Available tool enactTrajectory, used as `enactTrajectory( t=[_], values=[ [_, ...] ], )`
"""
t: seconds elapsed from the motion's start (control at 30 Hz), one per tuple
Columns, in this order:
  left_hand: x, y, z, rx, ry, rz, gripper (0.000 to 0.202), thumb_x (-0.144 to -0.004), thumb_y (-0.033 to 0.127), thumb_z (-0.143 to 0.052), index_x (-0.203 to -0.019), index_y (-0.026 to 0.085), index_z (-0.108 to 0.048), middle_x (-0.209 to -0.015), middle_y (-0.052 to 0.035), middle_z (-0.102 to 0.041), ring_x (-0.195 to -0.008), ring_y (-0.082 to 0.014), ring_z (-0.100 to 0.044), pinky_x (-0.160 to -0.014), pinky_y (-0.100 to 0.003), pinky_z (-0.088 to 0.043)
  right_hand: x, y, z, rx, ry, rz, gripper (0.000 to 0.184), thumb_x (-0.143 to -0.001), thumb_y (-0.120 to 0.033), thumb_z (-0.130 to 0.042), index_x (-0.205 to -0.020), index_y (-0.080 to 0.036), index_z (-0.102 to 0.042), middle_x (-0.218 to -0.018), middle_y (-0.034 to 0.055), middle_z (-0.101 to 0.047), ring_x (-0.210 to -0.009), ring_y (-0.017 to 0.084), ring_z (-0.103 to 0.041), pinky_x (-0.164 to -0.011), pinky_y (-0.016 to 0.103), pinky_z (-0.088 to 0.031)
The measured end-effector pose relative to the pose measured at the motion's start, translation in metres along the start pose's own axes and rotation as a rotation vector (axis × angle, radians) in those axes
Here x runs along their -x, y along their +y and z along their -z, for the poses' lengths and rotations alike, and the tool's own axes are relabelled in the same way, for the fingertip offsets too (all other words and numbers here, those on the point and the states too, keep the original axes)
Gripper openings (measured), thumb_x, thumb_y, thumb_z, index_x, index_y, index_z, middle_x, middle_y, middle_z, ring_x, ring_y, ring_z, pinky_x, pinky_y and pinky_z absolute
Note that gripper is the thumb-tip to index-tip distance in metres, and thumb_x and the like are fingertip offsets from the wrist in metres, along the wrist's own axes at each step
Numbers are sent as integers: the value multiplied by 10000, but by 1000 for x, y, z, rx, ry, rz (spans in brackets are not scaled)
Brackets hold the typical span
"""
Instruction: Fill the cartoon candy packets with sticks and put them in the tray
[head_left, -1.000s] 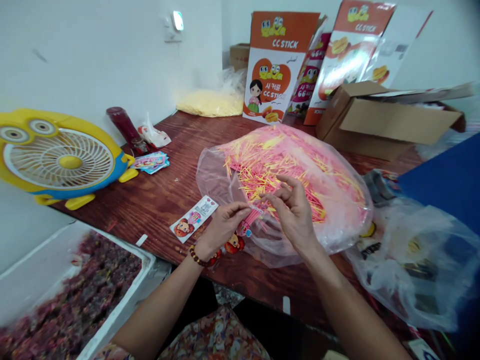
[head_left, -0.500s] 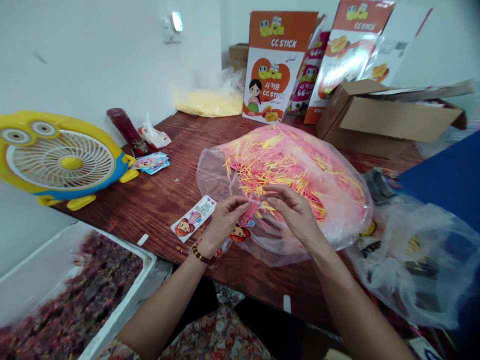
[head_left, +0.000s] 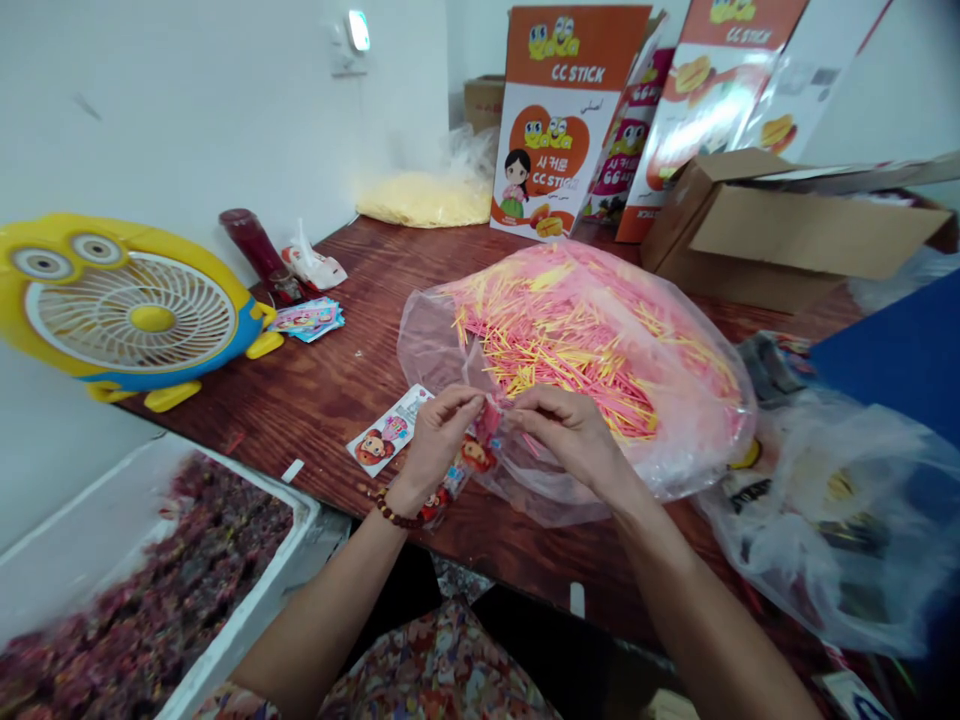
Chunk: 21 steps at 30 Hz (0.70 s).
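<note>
My left hand (head_left: 439,435) pinches one upper edge of a small clear printed packet (head_left: 475,456) with a red-haired cartoon face. My right hand (head_left: 574,432) is closed in a pinch at the other upper edge, so both hands hold the packet between them. Behind them lies a large clear plastic bag (head_left: 709,440) full of thin pink and yellow sticks (head_left: 555,345). A white card (head_left: 381,440) with a cartoon girl lies left of my left hand. More printed packets (head_left: 437,503) are partly hidden under my left wrist.
A yellow and blue fan (head_left: 150,320) stands at the left, near stacked printed packets (head_left: 307,318) and a dark red bottle (head_left: 255,248). CC STICK boxes (head_left: 559,130) and an open carton (head_left: 795,235) stand behind. A white bin (head_left: 304,515) sits below left; crumpled plastic (head_left: 847,520) lies right.
My right hand's fingers have closed into a pinch on the packet's upper edge. The packet has moved slightly left, and the whole view has shifted a little.
</note>
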<state>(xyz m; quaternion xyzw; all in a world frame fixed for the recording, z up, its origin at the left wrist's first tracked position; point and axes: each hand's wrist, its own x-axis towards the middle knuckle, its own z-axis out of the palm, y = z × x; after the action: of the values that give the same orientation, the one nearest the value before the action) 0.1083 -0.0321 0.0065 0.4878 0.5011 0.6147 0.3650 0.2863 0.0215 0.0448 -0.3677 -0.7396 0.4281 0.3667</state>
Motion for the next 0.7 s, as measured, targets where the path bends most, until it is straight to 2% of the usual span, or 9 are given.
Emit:
enactTrajectory(
  t=[0.13,0.23,0.3,0.4,0.5,0.57,0.63,0.7],
  values=[
    [1,7,26,-193,-34,10,190,-856,320,-641,-815,165,-743,-790,-24,-695,-750,-148,-594,-717,-254,-453,-2,11,-26,-232,-47,-212,205,-814,-386,-653,-712,-209,-651,-616,-17,-633,-547,143,-586,-506,254,-429],
    [3,-8,50,-402,-82,72,241,-878,330,-587,-784,158,-726,-731,-20,-683,-682,-149,-574,-658,-259,-429,-3,30,-56,-309,-139,-349,225,-833,-385,-609,-689,-214,-585,-613,-22,-638,-514,145,-621,-459,238,-434],
    [7,-25,61,-553,-135,108,249,-886,328,-558,-802,162,-724,-751,-33,-700,-705,-169,-596,-681,-279,-443,-3,43,-73,-189,-165,-370,224,-854,-333,-575,-664,-216,-557,-571,-33,-623,-464,127,-592,-452,229,-416],
    [16,-49,69,-729,-167,102,247,-890,309,-547,-1007,169,-714,-972,-77,-737,-894,-217,-648,-835,-341,-473,0,54,-84,103,-184,-342,229,-863,-245,-558,-636,-215,-563,-518,-28,-598,-464,135,-571,-512,253,-423],
    [23,-62,68,-792,-168,88,338,-901,325,-538,-1176,164,-652,-1015,-91,-727,-942,-237,-653,-891,-385,-483,3,53,-76,288,-184,-292,174,-875,-230,-563,-716,-204,-629,-563,-3,-631,-539,170,-599,-606,289,-440],
    [24,-63,71,-813,-143,84,367,-917,339,-518,-1220,163,-626,-996,-88,-725,-940,-240,-657,-898,-390,-486,5,49,-59,366,-161,-246,151,-885,-244,-564,-780,-200,-663,-615,10,-658,-589,178,-609,-637,290,-430],
    [21,-61,78,-858,-94,75,376,-932,349,-495,-1233,160,-618,-1020,-98,-719,-961,-245,-655,-909,-384,-482,5,47,-30,436,-95,-220,167,-898,-265,-550,-814,-203,-680,-671,17,-682,-629,176,-613,-639,279,-413],
    [13,-59,90,-950,-60,48,381,-942,363,-475,-1223,155,-624,-1072,-118,-704,-1007,-262,-637,-927,-387,-468,4,50,9,535,19,-233,198,-908,-269,-518,-841,-203,-692,-754,28,-711,-678,174,-624,-640,269,-405]
  ],
)
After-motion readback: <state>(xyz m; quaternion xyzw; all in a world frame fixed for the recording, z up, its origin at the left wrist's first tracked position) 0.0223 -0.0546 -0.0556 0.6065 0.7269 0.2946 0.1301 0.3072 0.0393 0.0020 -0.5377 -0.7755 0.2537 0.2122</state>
